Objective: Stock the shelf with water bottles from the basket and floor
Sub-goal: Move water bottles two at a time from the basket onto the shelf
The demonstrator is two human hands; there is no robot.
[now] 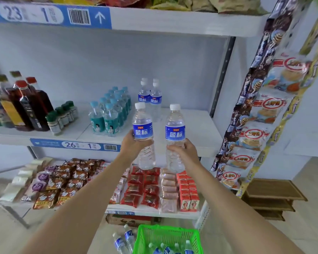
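Two clear water bottles with white caps and blue labels are held upright before the middle shelf, the left bottle beside the right bottle. Two shelved bottles stand behind. More lie in the green basket and two floor bottles beside it.

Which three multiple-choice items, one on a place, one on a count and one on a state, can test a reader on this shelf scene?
1. Where is the green basket?
A. on the floor
B. on the top shelf
C. in a hand

2. How many blue-label water bottles already stand on the middle shelf?
A. none
B. two
C. six

3. What does the left hand do?
A. hangs idle
B. holds a water bottle
C. presses the shelf

Key: 1 A, it sits below the shelves; 2 B, a pair stands together; 3 B, fingers wrap the bottle.
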